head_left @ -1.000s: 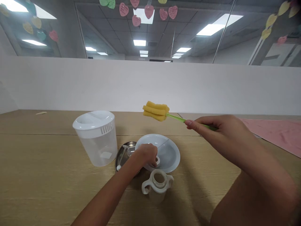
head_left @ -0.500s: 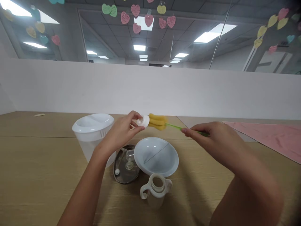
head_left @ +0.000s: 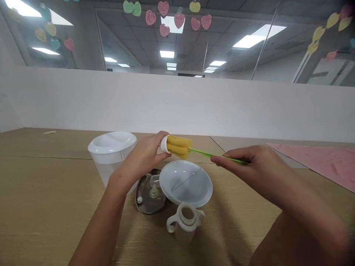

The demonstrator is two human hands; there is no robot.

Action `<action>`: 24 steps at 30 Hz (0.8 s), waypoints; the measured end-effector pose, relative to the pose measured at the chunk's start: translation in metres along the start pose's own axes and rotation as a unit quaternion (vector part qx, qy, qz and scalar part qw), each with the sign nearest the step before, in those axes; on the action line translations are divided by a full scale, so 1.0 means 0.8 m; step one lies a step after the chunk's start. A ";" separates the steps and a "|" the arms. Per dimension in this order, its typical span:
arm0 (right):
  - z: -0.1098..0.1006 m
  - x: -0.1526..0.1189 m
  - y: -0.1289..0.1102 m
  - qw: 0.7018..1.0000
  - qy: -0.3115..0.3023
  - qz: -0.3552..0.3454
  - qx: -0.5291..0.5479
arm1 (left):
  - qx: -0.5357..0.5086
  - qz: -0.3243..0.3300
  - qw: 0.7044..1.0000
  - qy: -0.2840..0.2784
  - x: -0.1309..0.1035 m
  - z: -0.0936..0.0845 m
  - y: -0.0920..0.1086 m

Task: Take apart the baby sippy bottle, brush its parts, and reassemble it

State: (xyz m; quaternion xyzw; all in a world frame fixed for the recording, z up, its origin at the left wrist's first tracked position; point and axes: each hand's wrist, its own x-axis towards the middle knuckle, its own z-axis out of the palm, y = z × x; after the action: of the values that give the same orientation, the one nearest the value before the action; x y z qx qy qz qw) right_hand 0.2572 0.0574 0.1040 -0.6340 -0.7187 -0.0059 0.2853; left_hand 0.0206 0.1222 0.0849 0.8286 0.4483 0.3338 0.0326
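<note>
My left hand [head_left: 148, 152] pinches a small white ring-shaped cap [head_left: 164, 144]. The yellow sponge head of a brush [head_left: 179, 146] presses against the cap's open side, which faces right. My right hand [head_left: 241, 157] is closed round the brush's thin green handle. Below the sponge sits a white bowl [head_left: 185, 183]. In front of the bowl stands a bottle with two side handles [head_left: 186, 223], its mouth open. A round metal tray [head_left: 149, 205] lies left of the bowl and bears a clear cover, a nipple [head_left: 154, 191] and a thin tube with a white end.
A tall white lidded container [head_left: 109, 157] stands behind my left forearm. A pink cloth [head_left: 321, 160] lies at the far right. The wooden table [head_left: 50, 199] meets a white wall [head_left: 166, 107] at the back.
The cap has turned and now opens toward the right, with the sponge against it. The sponge and my right hand have shifted slightly left. The view has moved a little.
</note>
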 end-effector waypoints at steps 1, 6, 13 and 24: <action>0.000 0.000 0.000 1.000 0.003 0.004 -0.001 | 0.005 0.012 1.000 0.013 0.001 0.001 0.001; -0.002 0.000 0.004 1.000 0.025 0.005 0.002 | -0.011 0.012 0.997 0.075 0.002 0.001 0.005; -0.005 -0.002 0.009 0.997 0.071 0.017 -0.036 | 0.101 -0.082 0.991 0.019 -0.002 -0.001 -0.003; 0.010 0.001 -0.004 0.992 0.088 0.023 -0.081 | 0.229 -0.191 0.938 -0.174 -0.004 0.006 -0.011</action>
State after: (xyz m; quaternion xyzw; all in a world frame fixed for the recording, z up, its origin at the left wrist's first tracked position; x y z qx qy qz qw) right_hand 0.2508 0.0604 0.0990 -0.6682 -0.6733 -0.1140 0.2952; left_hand 0.0160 0.1257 0.0763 0.7575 0.6499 0.0595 -0.0175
